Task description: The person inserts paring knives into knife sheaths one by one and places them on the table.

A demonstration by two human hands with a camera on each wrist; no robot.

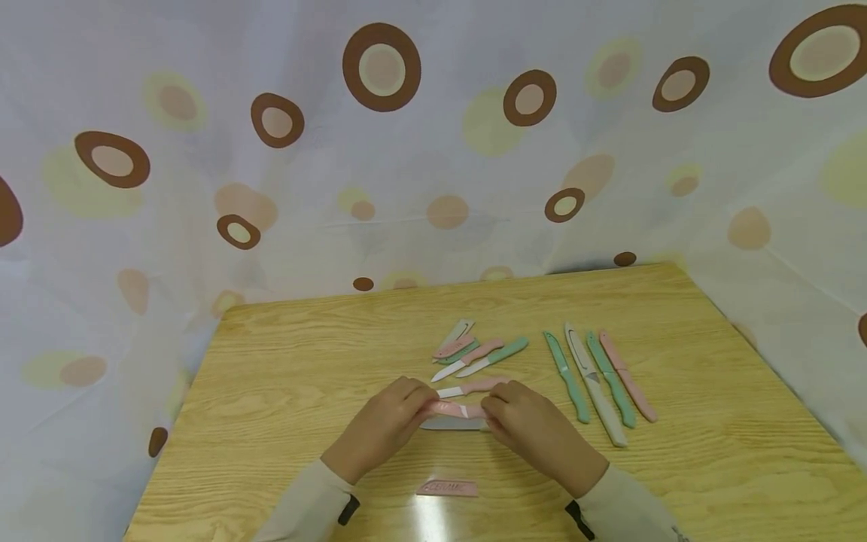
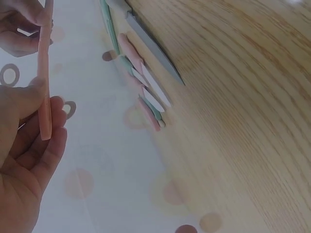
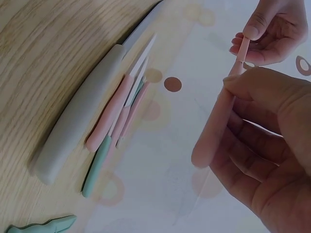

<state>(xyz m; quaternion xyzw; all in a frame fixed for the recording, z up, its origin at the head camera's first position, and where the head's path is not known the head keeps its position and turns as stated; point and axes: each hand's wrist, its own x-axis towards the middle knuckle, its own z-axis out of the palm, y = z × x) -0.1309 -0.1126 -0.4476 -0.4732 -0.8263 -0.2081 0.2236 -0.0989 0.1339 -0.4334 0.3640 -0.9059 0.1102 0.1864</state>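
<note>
Between both hands is a pink knife (image 1: 477,411) with a pink blade sheath (image 1: 447,408) over its blade. My left hand (image 1: 393,415) pinches the sheath between thumb and fingers, while my right hand (image 1: 531,429) grips the handle (image 3: 214,131). In the head view a narrow pale band shows where handle and sheath meet. Just beyond the hands lies a pink-handled knife (image 1: 482,385) with a bare white blade. A larger grey-bladed knife (image 1: 450,424) lies under the held one; its pale handle (image 3: 80,114) shows in the right wrist view.
Nearer me lies a loose pink sheath (image 1: 447,488) marked CERAMIC. Farther back are a pink knife (image 1: 470,359), a green knife (image 1: 497,355) and several loose sheaths (image 1: 455,346). On the right, several sheathed knives (image 1: 596,380) lie side by side on the wooden table (image 1: 271,452). A patterned cloth (image 1: 433,165) hangs behind.
</note>
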